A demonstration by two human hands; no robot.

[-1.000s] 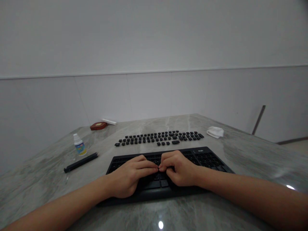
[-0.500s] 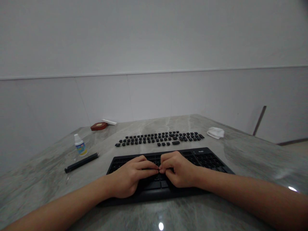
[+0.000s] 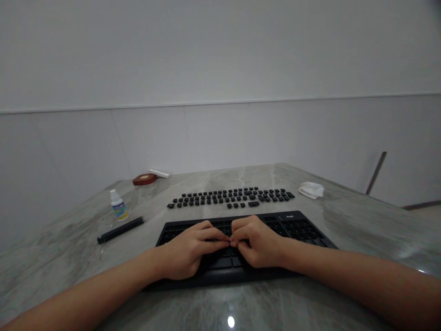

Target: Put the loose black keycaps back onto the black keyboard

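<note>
A black keyboard (image 3: pixel 220 276) lies on the grey marbled table in front of me. Over its middle, my left hand (image 3: pixel 189 252) comes in from the left, with its fingertips pressed together low at the keys. My right hand (image 3: pixel 257 242) is curled, its thumb and fingers pinched right beside the left fingertips. Whatever sits between the fingertips is too small and hidden to make out. Behind the keyboard, several loose black keycaps (image 3: pixel 220 200) lie in rows on the table.
At the left are a small spray bottle (image 3: pixel 119 206) and a black stick-like tool (image 3: pixel 120 230). Farther back, a reddish-brown box (image 3: pixel 144 179) rests near a white strip (image 3: pixel 159 174). A crumpled white cloth (image 3: pixel 311 190) lies at the right. A wall (image 3: pixel 220 133) stands behind the table.
The view has shifted slightly, so the table items appear a little farther right. Both hands keep nearly the same pinched pose over the keyboard.
</note>
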